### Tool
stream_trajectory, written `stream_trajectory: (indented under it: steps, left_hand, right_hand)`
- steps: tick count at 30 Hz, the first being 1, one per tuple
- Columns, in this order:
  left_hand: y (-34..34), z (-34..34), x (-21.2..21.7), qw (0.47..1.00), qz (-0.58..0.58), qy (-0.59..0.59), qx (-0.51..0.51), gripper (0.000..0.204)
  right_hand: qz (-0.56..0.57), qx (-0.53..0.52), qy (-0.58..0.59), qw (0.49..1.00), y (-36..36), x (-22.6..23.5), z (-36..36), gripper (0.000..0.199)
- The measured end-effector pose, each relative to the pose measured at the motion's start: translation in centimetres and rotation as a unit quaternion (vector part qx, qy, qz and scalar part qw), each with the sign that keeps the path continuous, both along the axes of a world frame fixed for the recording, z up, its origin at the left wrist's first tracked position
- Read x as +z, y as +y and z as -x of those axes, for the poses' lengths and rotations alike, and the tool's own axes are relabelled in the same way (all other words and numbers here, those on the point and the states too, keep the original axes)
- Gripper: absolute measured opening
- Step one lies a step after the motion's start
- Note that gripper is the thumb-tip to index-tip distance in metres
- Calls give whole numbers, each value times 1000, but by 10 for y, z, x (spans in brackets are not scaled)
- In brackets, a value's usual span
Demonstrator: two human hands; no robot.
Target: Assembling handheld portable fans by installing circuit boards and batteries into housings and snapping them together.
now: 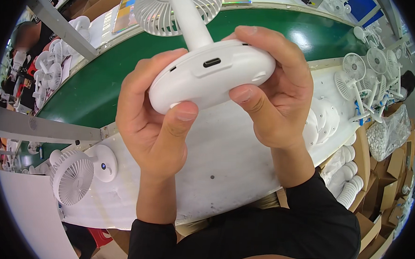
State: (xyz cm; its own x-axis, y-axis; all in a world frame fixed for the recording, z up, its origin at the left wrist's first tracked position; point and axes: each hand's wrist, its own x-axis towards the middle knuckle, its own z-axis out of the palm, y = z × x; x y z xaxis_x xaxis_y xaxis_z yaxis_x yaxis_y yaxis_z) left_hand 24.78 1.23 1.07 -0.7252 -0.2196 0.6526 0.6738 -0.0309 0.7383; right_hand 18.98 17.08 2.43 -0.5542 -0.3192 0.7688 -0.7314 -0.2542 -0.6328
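Note:
A white desk fan is held up in front of me by its round base, tilted so the rim with a dark charging port faces me. My left hand grips the left side of the base, its thumb beside a small white foot on the underside. My right hand wraps the right side, its thumb pressed on the lower edge and its fingers over the top. The fan's stem and slatted head point away, and the head is cut off by the upper edge.
Another white fan lies on the white table at left. Beyond runs a green conveyor belt. Round white discs lie at right, near several standing fans. Boxes hold stacked white parts. A person is at far left.

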Motion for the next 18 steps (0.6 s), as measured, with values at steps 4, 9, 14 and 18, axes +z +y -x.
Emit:
stream_trajectory:
  steps: [4, 9, 14, 18]
  left_hand:
    - [8, 5, 0, 998, -55, -30, 24, 42]
    - [8, 2, -5, 992, -69, -96, 38, 53]
    - [3, -3, 7, 929, -282, -172, -164, 55]
    - [-8, -1, 7, 855, -350, -196, -328, 61]
  right_hand:
    - [-22, -34, 26, 999, -1, 1, 3, 50]
    - [12, -41, -48, 998, -10, -3, -5, 44]
    - [28, 20, -49, 998, -2, -6, 5, 39]
    - [0, 31, 20, 999, 3, -3, 16, 37]
